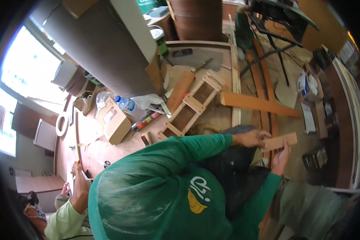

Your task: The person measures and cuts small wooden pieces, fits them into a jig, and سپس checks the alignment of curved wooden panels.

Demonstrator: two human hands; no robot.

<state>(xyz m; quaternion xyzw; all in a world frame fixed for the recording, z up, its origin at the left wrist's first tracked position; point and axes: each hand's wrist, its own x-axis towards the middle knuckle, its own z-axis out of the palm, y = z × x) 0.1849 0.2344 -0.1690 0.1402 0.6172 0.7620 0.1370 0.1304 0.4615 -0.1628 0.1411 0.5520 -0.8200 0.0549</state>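
the wood strip [285, 140] is in mid-air beyond the worktop's [126, 154] right edge. the left hand [248, 138] has its fingers clamped on one end, the right hand [282, 157] on the lower edge; a loosened pinch could drop it. a stumble over the long planks [267, 80] could too. counted: one strip; two long planks; one plank [262, 105] crossing that edge; one wooden frame [194, 105]; one blue-capped bottle [127, 105].

matt wooden strip [283, 141], dust-streaked cloth shirt [148, 200]
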